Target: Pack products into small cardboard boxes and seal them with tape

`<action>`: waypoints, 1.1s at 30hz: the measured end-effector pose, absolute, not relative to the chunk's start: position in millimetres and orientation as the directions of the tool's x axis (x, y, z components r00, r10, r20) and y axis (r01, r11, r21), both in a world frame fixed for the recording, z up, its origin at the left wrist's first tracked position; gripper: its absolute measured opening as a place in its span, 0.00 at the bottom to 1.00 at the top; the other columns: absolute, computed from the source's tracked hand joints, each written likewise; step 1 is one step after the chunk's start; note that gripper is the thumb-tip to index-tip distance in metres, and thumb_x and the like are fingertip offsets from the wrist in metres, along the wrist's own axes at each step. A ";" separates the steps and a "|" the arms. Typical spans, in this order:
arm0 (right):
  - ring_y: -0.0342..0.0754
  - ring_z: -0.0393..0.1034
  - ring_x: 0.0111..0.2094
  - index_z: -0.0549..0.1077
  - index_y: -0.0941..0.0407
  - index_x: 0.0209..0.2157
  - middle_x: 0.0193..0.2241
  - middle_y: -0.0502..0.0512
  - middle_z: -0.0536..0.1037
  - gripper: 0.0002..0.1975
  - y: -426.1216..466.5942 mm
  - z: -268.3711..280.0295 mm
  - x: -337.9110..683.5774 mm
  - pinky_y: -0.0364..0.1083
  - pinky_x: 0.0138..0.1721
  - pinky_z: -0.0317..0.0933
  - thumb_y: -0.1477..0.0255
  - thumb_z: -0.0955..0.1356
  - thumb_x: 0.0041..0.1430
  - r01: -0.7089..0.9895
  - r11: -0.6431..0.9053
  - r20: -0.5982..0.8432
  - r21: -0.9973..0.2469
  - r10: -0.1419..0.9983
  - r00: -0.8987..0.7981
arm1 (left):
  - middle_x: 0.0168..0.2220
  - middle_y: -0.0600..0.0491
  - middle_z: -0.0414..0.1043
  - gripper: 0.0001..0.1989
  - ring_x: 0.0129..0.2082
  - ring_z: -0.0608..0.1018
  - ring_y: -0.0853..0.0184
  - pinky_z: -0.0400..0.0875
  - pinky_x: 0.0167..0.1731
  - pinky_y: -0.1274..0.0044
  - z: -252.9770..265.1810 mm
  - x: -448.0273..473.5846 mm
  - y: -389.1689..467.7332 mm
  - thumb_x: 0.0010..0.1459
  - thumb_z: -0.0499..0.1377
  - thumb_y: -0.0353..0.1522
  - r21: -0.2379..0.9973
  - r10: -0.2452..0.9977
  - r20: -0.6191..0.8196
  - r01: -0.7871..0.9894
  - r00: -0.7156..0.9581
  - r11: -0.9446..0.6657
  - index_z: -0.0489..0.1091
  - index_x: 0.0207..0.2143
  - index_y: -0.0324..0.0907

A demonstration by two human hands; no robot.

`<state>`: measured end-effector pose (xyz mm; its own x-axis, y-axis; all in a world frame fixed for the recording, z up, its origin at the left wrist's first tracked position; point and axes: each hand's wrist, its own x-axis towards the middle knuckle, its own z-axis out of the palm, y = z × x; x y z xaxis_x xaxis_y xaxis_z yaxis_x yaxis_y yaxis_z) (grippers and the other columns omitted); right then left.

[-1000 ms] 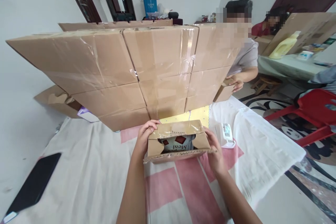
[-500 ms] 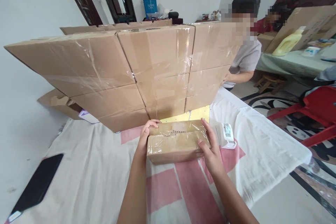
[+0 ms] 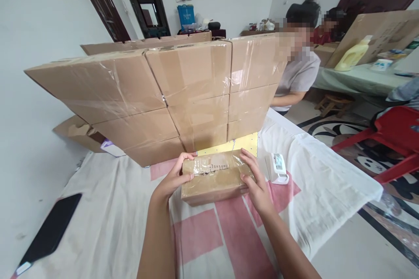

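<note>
"Fingers (image 3: 252, 165) holding anything?"
"Yes: left hand (image 3: 176, 176) and right hand (image 3: 258, 187) clasp the small box (image 3: 212, 186), before the cardboard stack (image 3: 196, 78)."
"What changed?"
"Its flaps (image 3: 231, 172) folded down; closing looks finished."

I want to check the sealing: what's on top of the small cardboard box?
Shiny tape and a jagged flap edge show on top of the small cardboard box. The left hand and right hand partly cover its ends; the closed flaps hide anything inside.
</note>
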<state>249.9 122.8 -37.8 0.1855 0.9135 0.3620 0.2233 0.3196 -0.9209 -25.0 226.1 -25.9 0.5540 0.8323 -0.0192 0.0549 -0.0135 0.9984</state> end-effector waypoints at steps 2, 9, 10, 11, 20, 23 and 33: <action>0.55 0.47 0.72 0.70 0.44 0.60 0.69 0.50 0.59 0.25 123.8 -39.7 250.1 0.62 0.72 0.44 0.74 0.63 0.62 0.219 0.334 0.376 -0.917 0.906 0.194 | 0.65 0.49 0.57 0.23 0.58 0.69 0.54 0.64 0.51 0.71 -23.7 -24.3 224.5 0.54 0.64 0.34 0.998 0.834 -0.032 0.070 0.550 -0.008 0.58 0.49 0.50; 0.56 0.54 0.69 0.69 0.47 0.61 0.67 0.56 0.63 0.21 127.7 -58.5 247.8 0.63 0.70 0.49 0.67 0.65 0.67 0.242 0.421 0.481 -0.874 0.822 0.306 | 0.63 0.51 0.59 0.21 0.59 0.68 0.54 0.64 0.52 0.71 -11.5 -21.3 217.3 0.57 0.63 0.37 0.995 0.857 -0.073 0.095 0.511 0.028 0.59 0.50 0.50; 0.56 0.54 0.70 0.68 0.47 0.61 0.67 0.56 0.63 0.21 127.7 -60.8 247.4 0.63 0.70 0.49 0.66 0.65 0.67 0.250 0.429 0.492 -0.868 0.815 0.308 | 0.61 0.51 0.62 0.21 0.57 0.69 0.55 0.65 0.50 0.72 -9.0 -21.2 216.3 0.57 0.62 0.37 0.992 0.860 -0.097 0.118 0.501 0.043 0.59 0.51 0.51; 0.56 0.54 0.70 0.68 0.47 0.61 0.68 0.56 0.62 0.21 127.6 -62.5 247.1 0.63 0.70 0.50 0.66 0.65 0.68 0.257 0.434 0.499 -0.863 0.811 0.306 | 0.57 0.52 0.64 0.21 0.54 0.70 0.56 0.65 0.48 0.72 -6.3 -20.9 215.4 0.58 0.61 0.37 0.986 0.863 -0.129 0.152 0.488 0.062 0.59 0.51 0.51; 0.57 0.54 0.70 0.68 0.47 0.62 0.68 0.56 0.62 0.21 126.8 -63.9 246.5 0.63 0.69 0.51 0.66 0.64 0.69 0.283 0.420 0.497 -0.863 0.808 0.317 | 0.44 0.58 0.67 0.20 0.38 0.69 0.65 0.62 0.36 0.78 8.7 -1.6 213.3 0.48 0.56 0.30 0.934 0.929 -0.201 0.348 0.310 0.086 0.60 0.46 0.50; 0.57 0.54 0.70 0.69 0.48 0.59 0.69 0.56 0.61 0.19 126.7 -64.6 247.3 0.63 0.69 0.51 0.66 0.63 0.69 0.285 0.426 0.503 -0.859 0.807 0.310 | 0.47 0.57 0.67 0.20 0.42 0.70 0.63 0.63 0.38 0.78 9.3 0.1 212.5 0.49 0.56 0.31 0.936 0.934 -0.178 0.346 0.311 0.063 0.61 0.46 0.50; 0.56 0.53 0.70 0.67 0.48 0.61 0.68 0.57 0.62 0.20 125.0 -67.7 249.7 0.62 0.69 0.51 0.66 0.64 0.69 0.265 0.443 0.509 -0.856 0.812 0.286 | 0.50 0.55 0.69 0.19 0.46 0.73 0.60 0.67 0.41 0.75 18.1 -7.0 204.8 0.56 0.59 0.38 0.933 0.928 -0.212 0.347 0.308 0.098 0.63 0.50 0.51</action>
<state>249.7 125.0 -67.7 0.2862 0.8120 0.5087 0.2651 0.4430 -0.8564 -7.0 204.8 18.1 0.3079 0.9275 -0.2120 0.3467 0.0981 0.9328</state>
